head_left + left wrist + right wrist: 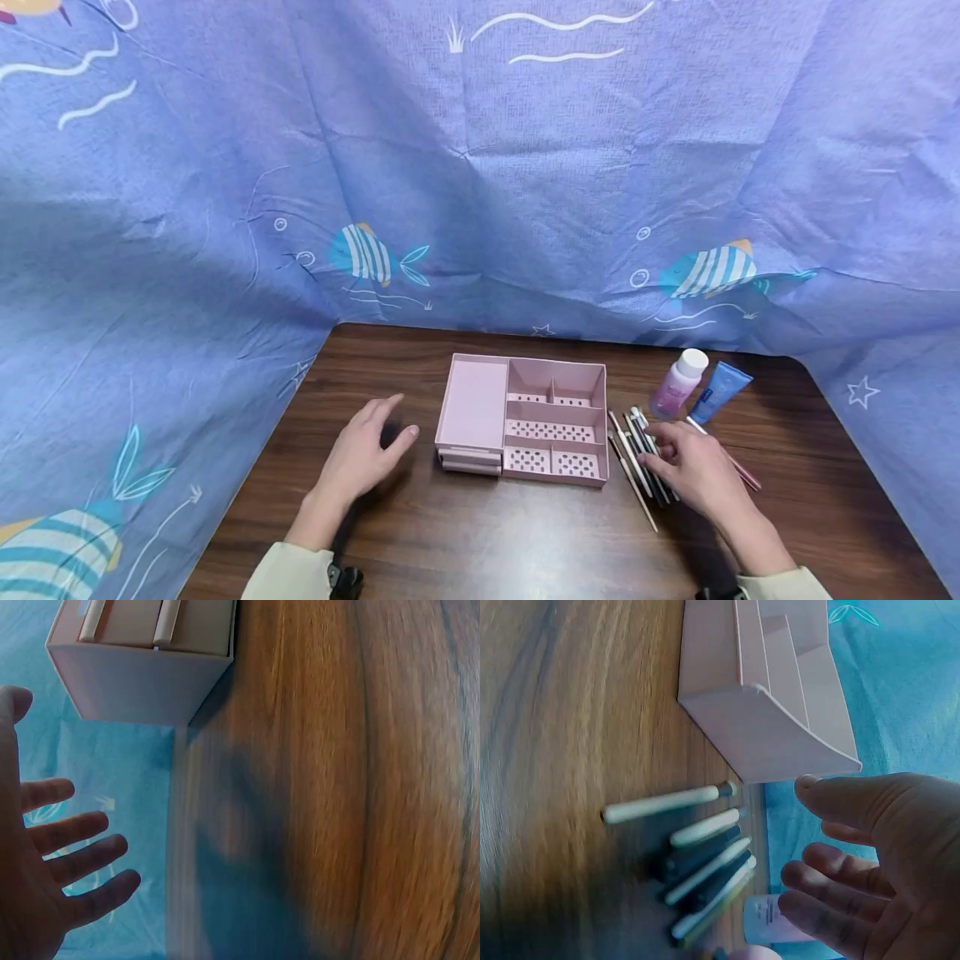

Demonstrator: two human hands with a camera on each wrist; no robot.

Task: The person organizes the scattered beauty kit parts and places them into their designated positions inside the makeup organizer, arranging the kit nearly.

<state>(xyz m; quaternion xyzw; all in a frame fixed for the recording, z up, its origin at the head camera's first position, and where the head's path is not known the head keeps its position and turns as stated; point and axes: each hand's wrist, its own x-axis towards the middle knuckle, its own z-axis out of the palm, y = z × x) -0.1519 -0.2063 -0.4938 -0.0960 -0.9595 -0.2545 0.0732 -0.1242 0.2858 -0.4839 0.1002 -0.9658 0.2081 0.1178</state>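
With left hand [362, 452] and right hand [697, 468] empty, you seem poised to pick brushes [636, 464] right of the box [474, 407]: pinch 1 next.

1. Left hand [360, 450]: back of the hand faces the head view; fingers [84, 859] extended and slightly spread, thumb [402, 442] held apart.
2. Right hand [697, 467]: fingers loosely bent, thumb nearly straight (a clear gap shows in the right wrist view).
3. Forearms: both reach forward, angled inward; left sleeve [288, 573] and right sleeve [783, 585] pale.
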